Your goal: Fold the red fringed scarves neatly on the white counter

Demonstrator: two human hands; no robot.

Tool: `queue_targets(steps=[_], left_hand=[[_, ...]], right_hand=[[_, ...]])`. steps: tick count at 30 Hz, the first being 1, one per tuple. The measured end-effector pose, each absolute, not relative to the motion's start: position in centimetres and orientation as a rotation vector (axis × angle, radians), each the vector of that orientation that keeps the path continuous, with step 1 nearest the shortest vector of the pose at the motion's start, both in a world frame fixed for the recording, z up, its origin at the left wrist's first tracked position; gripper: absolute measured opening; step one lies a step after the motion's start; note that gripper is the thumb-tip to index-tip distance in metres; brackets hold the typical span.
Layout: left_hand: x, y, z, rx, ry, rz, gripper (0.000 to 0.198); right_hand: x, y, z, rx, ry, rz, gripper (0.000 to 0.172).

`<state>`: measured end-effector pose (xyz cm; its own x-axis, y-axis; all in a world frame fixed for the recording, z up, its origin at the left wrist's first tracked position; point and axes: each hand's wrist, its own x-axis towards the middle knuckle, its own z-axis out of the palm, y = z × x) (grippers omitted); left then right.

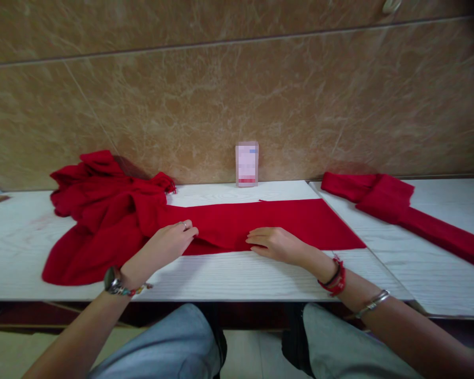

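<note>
A long strip of red fabric (300,221) lies flat across the white table, its right end cut at a slant. Toward the left it runs into a crumpled heap of red cloth (102,226). My left hand (176,239) has its fingers pinched on the strip near the heap, and the cloth lifts in a small fold beside them. Resting on the middle of the strip is my right hand (274,243), palm down with fingers stretched out to the left.
A folded red fabric band (391,202) lies at the right and trails off the view. A blurred upright phone-like card (247,164) leans on the brown marbled wall (205,105). The white table's (260,279) front edge runs just above my knees.
</note>
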<state>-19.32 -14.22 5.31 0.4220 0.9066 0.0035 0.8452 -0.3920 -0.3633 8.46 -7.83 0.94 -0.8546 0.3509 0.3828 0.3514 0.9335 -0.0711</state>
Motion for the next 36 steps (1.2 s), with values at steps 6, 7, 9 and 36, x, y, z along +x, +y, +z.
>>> queue_targets(steps=[6, 7, 9, 36], left_hand=[[-20.2, -14.5, 5.5, -2.576, -1.454, 0.152, 0.022], [-20.4, -14.4, 5.5, -2.619, -1.45, 0.137, 0.022], [-20.7, -14.4, 5.4, -2.663, -1.459, 0.111, 0.021], [-22.6, -14.4, 3.5, -2.771, -1.802, 0.124, 0.046]], right_hand=[[8.5, -7.7, 0.7, -0.468, -2.712, 0.032, 0.024], [8.5, -7.7, 0.7, -0.467, -2.713, 0.033, 0.024], [8.4, -7.6, 0.5, -0.475, -2.708, 0.024, 0.022], [9.6, -8.2, 1.0, -0.388, -2.815, 0.105, 0.031]])
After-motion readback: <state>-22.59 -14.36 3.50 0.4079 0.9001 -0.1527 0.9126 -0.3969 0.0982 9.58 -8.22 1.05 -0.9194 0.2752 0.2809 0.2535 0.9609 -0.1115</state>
